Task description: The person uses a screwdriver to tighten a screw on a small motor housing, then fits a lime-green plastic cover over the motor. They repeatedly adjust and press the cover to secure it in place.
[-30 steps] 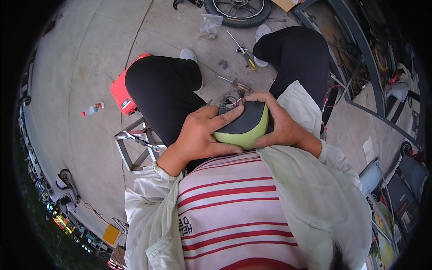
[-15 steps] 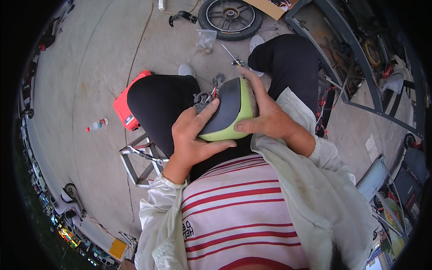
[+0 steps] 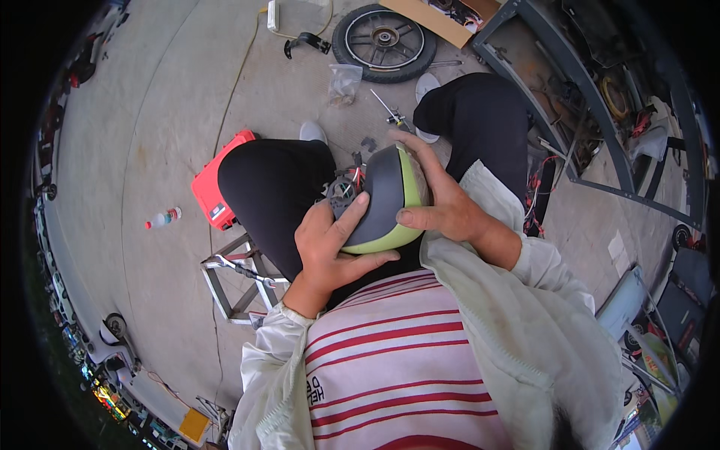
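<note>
A black-and-green casing (image 3: 385,187) sits over the lap (image 3: 409,257) betw. both hands, neither nearer — L hand (image 3: 324,244) half-curled, gripping its left side; R hand (image 3: 450,204) spread wider, thumb out, gripping its right; exposed wires (image 3: 355,178) face ahead-left, i.e. away from torso; long axis unclear.

Left fingers (image 3: 349,223) curved, right fingers (image 3: 426,156) spread

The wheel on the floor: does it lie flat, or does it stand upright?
It lies flat: the wheel shows its broad round face, turned up toward the camera, not a narrow edge.
</note>
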### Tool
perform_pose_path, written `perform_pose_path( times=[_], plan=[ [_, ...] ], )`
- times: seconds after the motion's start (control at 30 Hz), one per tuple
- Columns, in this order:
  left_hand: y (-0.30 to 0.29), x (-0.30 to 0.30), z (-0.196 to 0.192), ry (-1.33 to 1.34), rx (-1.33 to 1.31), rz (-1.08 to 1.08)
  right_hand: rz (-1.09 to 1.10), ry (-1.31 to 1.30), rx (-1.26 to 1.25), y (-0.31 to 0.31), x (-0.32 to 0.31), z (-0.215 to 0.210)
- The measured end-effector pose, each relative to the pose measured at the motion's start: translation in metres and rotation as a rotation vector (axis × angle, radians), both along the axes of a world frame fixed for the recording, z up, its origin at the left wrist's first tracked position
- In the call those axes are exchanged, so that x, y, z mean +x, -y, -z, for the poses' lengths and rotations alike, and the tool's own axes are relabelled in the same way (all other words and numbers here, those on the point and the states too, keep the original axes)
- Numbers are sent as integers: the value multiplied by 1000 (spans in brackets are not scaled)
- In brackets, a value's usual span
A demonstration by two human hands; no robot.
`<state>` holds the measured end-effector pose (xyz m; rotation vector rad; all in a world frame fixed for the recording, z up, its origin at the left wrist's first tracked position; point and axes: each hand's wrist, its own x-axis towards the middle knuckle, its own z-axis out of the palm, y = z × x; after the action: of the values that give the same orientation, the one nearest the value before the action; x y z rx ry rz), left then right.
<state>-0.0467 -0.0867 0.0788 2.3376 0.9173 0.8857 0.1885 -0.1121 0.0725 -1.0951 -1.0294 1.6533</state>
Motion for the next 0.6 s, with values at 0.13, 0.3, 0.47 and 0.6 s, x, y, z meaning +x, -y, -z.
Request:
perform_pose_path(
  times=[0.13, 0.3, 0.47, 0.6],
  plan=[
    [-3, -1, 8, 26, 138, -14, 56, -59, -57, 0, -7, -1],
    [1, -7, 20, 80, 114, 20, 53, 4, 7, -4, -7, -5],
    [-2, -6, 41, 208, -93, -28, 119, 248, 192, -5, -12, 1],
    [-8, 7, 16, 144, -239, -136, 240, 577, 325, -2, -19, 6]
  ],
)
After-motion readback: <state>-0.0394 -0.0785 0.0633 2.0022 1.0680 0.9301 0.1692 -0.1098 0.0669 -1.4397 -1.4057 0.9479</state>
